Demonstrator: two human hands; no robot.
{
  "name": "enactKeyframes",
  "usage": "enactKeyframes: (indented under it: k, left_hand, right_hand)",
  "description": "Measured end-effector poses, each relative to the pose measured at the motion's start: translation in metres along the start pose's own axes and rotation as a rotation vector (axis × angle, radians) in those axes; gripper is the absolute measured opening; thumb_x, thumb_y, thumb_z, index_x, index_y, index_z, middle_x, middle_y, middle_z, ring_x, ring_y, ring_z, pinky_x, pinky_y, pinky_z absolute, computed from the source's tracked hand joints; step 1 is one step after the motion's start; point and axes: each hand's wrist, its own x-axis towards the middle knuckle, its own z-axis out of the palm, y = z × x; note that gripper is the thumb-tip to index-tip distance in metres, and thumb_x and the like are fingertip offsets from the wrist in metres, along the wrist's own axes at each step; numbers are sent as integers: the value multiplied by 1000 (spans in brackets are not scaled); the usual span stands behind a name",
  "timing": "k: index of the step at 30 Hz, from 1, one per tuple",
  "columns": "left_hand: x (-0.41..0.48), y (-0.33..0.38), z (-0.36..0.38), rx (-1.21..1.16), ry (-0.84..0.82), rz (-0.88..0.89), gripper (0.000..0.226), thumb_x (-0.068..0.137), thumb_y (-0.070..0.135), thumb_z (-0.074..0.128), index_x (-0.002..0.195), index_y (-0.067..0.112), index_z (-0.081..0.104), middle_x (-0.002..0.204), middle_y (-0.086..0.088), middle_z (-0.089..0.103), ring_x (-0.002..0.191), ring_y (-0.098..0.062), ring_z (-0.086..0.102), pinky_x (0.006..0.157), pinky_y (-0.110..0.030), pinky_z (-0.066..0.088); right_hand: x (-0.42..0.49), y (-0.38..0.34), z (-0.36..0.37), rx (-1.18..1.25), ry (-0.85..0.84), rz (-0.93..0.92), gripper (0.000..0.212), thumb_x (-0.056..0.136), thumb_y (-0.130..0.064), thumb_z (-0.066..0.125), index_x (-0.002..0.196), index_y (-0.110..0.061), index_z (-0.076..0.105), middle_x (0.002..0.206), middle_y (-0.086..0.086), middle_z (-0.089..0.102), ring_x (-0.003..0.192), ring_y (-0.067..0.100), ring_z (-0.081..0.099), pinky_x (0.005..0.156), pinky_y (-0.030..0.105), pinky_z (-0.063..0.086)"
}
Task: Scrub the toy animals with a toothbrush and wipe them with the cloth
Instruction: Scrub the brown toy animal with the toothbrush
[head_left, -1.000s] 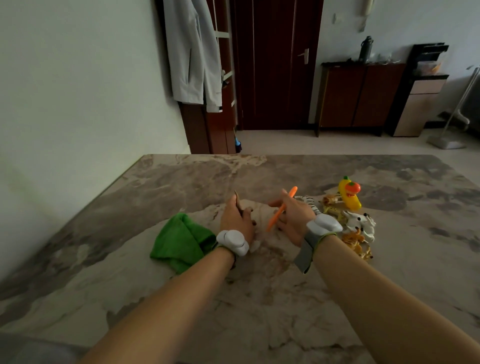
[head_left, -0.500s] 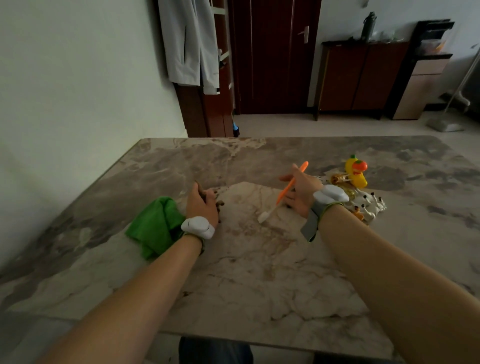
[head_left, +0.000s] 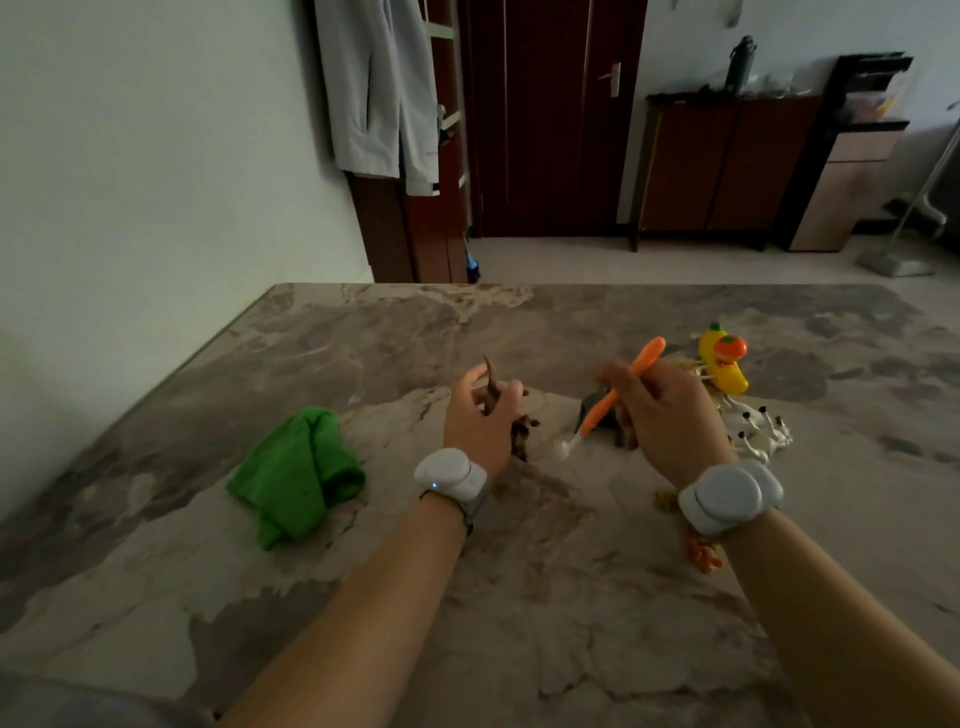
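Observation:
My left hand (head_left: 480, 418) grips a small brown toy animal (head_left: 521, 431) just above the marble table (head_left: 519, 597); most of the toy is hidden behind my fingers. My right hand (head_left: 662, 415) holds an orange toothbrush (head_left: 618, 392) with its white head pointing down-left, close to the brown toy. A dark grey toy animal (head_left: 597, 413) stands behind the brush. A crumpled green cloth (head_left: 296, 475) lies on the table to the left of my left hand.
More toys sit at the right: a yellow and orange toy (head_left: 723, 358), a white spotted animal (head_left: 763, 434), and small orange figures (head_left: 701, 553) partly under my right wrist. Beyond the table are a dark door (head_left: 550, 119) and a cabinet (head_left: 727, 166).
Both hands have come closer together. The brush head has swung down toward the brown toy in my left hand, and the view has shifted closer over the table.

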Motion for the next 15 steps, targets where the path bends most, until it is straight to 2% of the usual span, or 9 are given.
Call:
enactKeyframes:
  k: [2,6,8,9,10,12,13,14,15]
  left_hand:
    - [2,-2,-3,6,-32,7,58,94,45,61,144,20,47,116,-1,68,99,-13,66,79,-22,51]
    - [-1,-6,-9,35,-68,47,53,97,44,58,143,19,49,131,6,61,114,-6,57,79,-4,42]
    - [-3,-5,-11,35,-79,80,52,99,42,54,145,19,47,134,6,61,117,-6,58,83,-2,44]
    - [-4,-4,-12,11,-88,98,51,100,39,52,146,19,45,133,5,61,116,-9,60,86,-7,47]
    - [-5,-1,-13,-29,-101,98,50,101,36,50,147,18,42,130,5,63,112,-14,64,88,-19,54]
    - [-8,6,-11,-124,-127,89,48,103,30,48,149,19,38,119,7,65,93,-19,70,75,-45,61]
    - [-8,7,-9,-147,-138,92,48,103,30,48,149,19,39,116,8,65,87,-18,70,69,-50,61]
    - [-6,7,-8,-117,-138,104,48,103,31,49,148,19,41,118,7,65,89,-14,70,70,-49,61]
    - [-5,6,-7,-56,-133,128,48,102,34,50,147,20,43,124,7,64,96,-9,68,78,-43,61]
  right_hand:
    - [-8,-2,-2,-6,-9,-14,42,95,-46,57,71,-13,68,57,2,67,48,17,63,57,31,54]
    - [-22,3,1,131,-37,-71,16,97,-34,59,97,-23,71,77,-1,72,61,17,70,65,35,60]
    - [-31,8,3,172,-78,-87,24,93,-41,58,108,-25,69,84,-3,72,69,16,71,63,36,62]
    - [-35,6,3,170,-94,-101,30,91,-45,57,112,-26,68,87,-3,71,72,14,71,61,35,62]
    - [-37,3,2,163,-103,-123,34,91,-48,54,115,-26,66,90,-3,70,74,13,71,58,34,61]
    - [-35,-4,0,192,-101,-150,37,94,-51,48,115,-26,66,95,2,68,74,17,69,52,36,60]
    - [-32,-5,-1,208,-86,-140,35,96,-49,46,112,-25,67,92,4,68,70,20,69,51,38,59]
    - [-29,-6,0,216,-70,-126,30,99,-43,46,110,-25,68,88,4,68,66,22,68,50,40,59]
    - [-26,-7,3,223,-67,-109,23,102,-33,47,110,-26,68,87,4,68,62,24,67,50,42,58]
